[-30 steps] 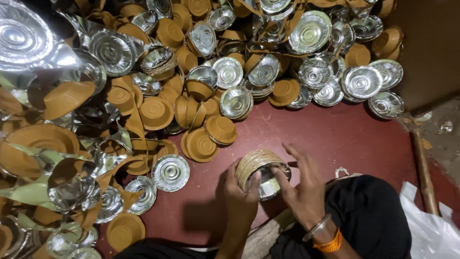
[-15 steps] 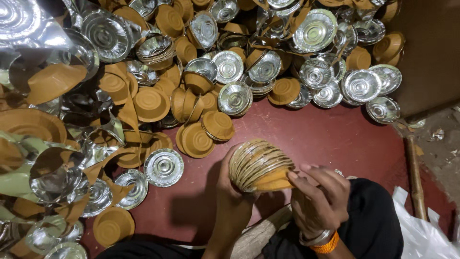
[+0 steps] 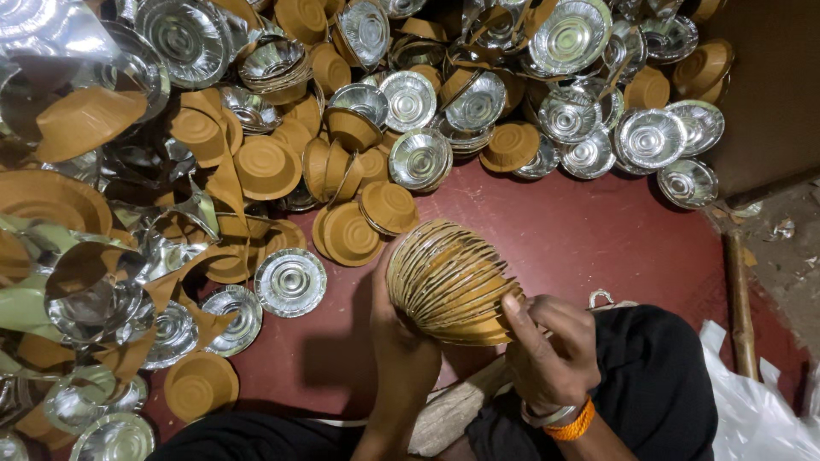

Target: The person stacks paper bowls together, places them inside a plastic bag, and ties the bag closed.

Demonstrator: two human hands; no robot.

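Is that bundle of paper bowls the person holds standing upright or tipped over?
Tipped on its side. The stack of bowls shows its brown rims edge-on as stripes, held between the left hand and right hand.

Dim warm light from overhead. Hard glare on foil bowls (image 3: 410, 101) from 9 to 1 o'clock. Deep shadow under hands near 6. Corners stretched, soft; centre sharp.
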